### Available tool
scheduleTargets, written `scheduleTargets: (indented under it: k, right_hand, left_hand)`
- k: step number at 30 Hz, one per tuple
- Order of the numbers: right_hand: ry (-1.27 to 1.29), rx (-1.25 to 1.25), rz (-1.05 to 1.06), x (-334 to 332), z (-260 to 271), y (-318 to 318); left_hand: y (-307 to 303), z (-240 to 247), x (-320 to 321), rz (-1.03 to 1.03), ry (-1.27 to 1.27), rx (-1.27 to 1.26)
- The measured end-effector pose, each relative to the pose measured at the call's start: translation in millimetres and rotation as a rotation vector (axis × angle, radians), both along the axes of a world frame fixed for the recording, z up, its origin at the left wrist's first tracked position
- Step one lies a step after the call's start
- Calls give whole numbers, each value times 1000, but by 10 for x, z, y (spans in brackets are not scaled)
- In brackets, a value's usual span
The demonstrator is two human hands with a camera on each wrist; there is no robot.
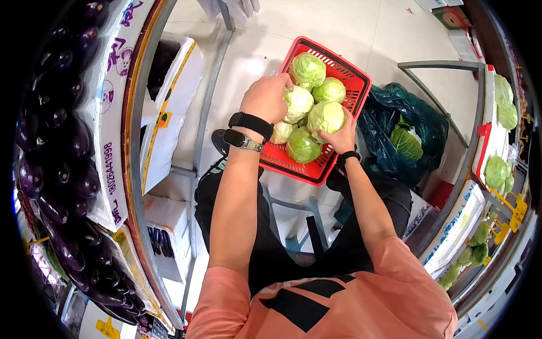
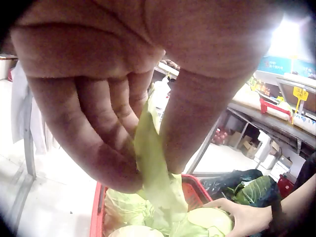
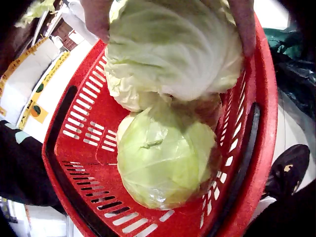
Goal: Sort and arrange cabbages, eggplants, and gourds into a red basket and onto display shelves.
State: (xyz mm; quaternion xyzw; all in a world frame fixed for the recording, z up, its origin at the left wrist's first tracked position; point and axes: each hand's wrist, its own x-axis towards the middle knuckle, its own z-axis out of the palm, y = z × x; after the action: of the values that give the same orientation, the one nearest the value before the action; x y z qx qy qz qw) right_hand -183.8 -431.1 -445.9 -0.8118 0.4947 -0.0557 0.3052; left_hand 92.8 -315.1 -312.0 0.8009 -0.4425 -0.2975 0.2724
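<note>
A: Item 1, red basket [image 1: 351, 90]: contents?
B: Cabbages, qty. six at least, pale green. One by far-L corner, one just R of it, one near L edge, smaller-showing one toward near-L corner, one by near edge.
A: Sixth?
B: Held cabbage [image 1: 326, 117], R of ctr., toward R edge. R hand [image 1: 341, 134] grips it, part open, fingers and thumb spread round its sides.
A: L hand [image 1: 268, 99]?
B: Over L edge of basket, fingers curled, nearly closed; pinches pale green leaf [image 2: 154, 160] betw. thumb and fingers, per L wrist view. Leaf hangs above the cabbages.
A: Adjacent stock?
B: Dk. green plastic bag [image 1: 435, 121], just beside basket's R edge, w/ leafy greens [image 1: 406, 141] inside. Eggplants [image 1: 73, 135], dk. purple, many, in rows far L. More cabbages on rack [image 1: 473, 135], far R.
A: Basket fittings?
B: Slotted walls, blk. handles [image 3: 242, 168] along both sides.
</note>
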Motion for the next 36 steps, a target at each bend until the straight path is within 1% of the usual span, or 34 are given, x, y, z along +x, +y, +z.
scheduleTargets:
  k: [2,5,9,11,12,15,16,19,23,26,29,30,33,34,36]
  right_hand:
    - [-15,6,-10,7,88,16]
    - [-61,-6,32,15,264,156]
    - [-87,-63,207,79,476,542]
    - [-88,-9,279,206,547,761]
    - [-63,66,283,287,552,871]
    - [-34,38,473,514,359,1084]
    - [-53,92,491,576,293,1120]
    - [-37,59,478,644,110,1213]
    - [-33,67,485,566,-47,1209]
    - [-51,100,524,626,-156,1206]
    - [72,77,585,642,-60,1174]
    - [90,91,606,662,-1,1129]
    - [-72,57,482,689,193,965]
    - [-99,19,436,689,283,854]
    - [-367,194,214,725,585,588]
  left_hand:
    - [-20,29,18,2,20,35]
    - [-22,-12,11,12,6,-15]
    - [-42,-35,1,14,-6,-24]
    - [-58,-13,-9,11,2,-7]
    - [-57,-30,-15,2,4,-19]
    - [-39,-69,-14,-14,23,-31]
    - [-25,-65,-9,-15,38,-19]
    - [19,-67,7,0,17,-44]
    - [16,-71,32,40,-16,-81]
    - [-2,-102,47,13,28,-96]
    - [7,-94,49,-22,131,-100]
    - [6,-79,37,0,122,-95]
    - [-2,-32,56,-18,176,-80]
    - [-2,-87,62,-19,173,-116]
    - [4,-32,37,-13,190,-92]
